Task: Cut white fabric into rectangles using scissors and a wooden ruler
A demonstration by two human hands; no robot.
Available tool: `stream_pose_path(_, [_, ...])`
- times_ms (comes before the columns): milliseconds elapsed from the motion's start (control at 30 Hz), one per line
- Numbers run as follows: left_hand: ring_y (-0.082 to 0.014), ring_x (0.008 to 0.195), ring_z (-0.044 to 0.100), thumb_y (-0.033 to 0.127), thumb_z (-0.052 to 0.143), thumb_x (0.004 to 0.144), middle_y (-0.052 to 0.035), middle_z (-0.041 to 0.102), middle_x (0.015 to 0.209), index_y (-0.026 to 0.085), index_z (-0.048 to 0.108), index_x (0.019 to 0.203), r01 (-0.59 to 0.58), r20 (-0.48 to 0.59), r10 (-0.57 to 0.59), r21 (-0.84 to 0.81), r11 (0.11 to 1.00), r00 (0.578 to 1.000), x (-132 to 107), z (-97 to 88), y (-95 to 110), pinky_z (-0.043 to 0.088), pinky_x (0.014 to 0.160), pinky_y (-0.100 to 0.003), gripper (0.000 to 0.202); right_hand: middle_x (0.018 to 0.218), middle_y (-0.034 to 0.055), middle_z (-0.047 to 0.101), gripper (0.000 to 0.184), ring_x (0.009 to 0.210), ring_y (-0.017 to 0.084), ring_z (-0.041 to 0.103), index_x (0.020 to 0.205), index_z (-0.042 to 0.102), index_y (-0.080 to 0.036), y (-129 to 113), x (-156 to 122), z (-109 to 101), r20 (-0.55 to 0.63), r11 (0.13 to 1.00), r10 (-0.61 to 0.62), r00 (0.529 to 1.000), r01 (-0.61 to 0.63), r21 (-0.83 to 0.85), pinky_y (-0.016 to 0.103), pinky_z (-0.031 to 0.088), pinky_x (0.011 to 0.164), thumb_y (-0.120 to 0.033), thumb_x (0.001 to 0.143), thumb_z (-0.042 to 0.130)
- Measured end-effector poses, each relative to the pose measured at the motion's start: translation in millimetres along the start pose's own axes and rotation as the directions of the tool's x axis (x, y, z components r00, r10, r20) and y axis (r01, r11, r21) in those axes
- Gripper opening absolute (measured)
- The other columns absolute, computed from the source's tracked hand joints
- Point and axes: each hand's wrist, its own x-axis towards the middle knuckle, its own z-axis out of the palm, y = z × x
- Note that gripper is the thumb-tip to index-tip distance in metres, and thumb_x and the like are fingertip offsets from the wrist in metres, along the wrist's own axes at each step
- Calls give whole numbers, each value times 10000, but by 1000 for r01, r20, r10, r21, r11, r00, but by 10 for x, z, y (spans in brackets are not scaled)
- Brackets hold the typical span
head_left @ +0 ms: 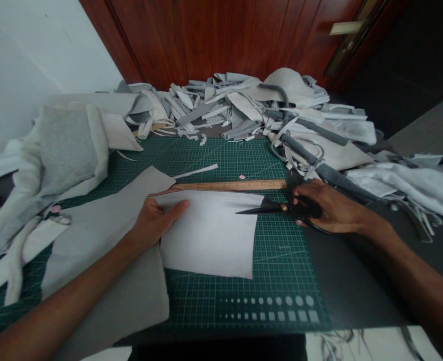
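My left hand (154,218) lies flat on a grey fabric sheet (104,240), its thumb stretched onto the left edge of a white fabric piece (210,235). My right hand (324,206) grips the handles of black scissors (277,208). The blades point left and bite into the white piece's upper right edge. A wooden ruler (231,185) lies just beyond the white piece, along its top edge. All of this rests on a green cutting mat (277,281).
A heap of grey and white fabric scraps (251,105) fills the back of the table before a red-brown door (214,35). Folded grey-and-cream fabric (61,145) sits at left. More white fabric (413,185) lies at right. A small pink chalk piece (241,177) lies near the ruler.
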Motion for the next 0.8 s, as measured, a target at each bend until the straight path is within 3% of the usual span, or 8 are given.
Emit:
stream_pose_path(267, [-161,680,680,322,829,725,-16,790,824,150,807,934,11,10,-11,-15,1000,1000,-23,50,78,585,613,-249,271,880,56,709,349,791,244,624,946,638,-247,-20,10,23,-1,999,-11,1000,11,32,385,471,755,-584,877,699])
stream_pose_path(467, [-142,637,645,313,831,716,2,752,744,157,789,869,-10,-4,10,-10,1000,1000,-16,52,81,527,535,-207,223,861,60,706,371,774,238,622,924,641,-238,-21,10,25,8,999,0,1000,0,32,378,470,739,-603,882,699])
stream_pose_path(800, [-156,662,682,311,823,725,-20,798,819,148,814,922,-7,16,8,-15,1000,1000,-28,57,100,584,585,-237,256,903,77,744,418,798,253,657,917,696,-250,-33,2,13,-11,1000,18,1000,-17,19,392,522,771,-663,851,707])
